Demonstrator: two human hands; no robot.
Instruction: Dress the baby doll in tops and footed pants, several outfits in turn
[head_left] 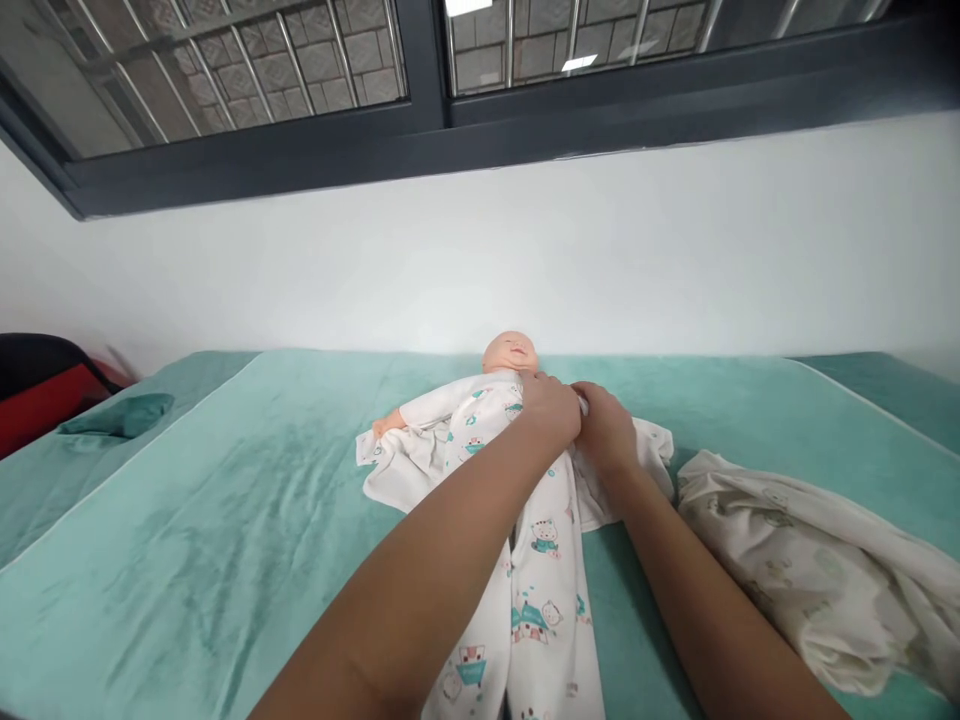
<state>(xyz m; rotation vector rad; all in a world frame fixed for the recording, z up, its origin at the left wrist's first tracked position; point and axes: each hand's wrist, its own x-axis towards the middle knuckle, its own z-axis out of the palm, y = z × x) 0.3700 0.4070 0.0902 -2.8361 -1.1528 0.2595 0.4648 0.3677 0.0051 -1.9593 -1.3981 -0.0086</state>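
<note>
A baby doll lies on its back with its head toward the wall, dressed in a white long-sleeved top. Over its body a white printed baby romper is spread, its legs stretching toward me. The doll's bare hand on the left side sticks out of a white sleeve. My left hand is closed on the romper's cloth near the doll's shoulder, on the right side of the picture. Right beside it, my right hand is closed too, pinching a bit of white cloth. The fingertips and the doll's other arm are mostly hidden.
A crumpled pale printed cloth lies at the right. Under everything is a green plush cover. A black-and-red item stands at the far left. A white wall with a dark window frame rises behind.
</note>
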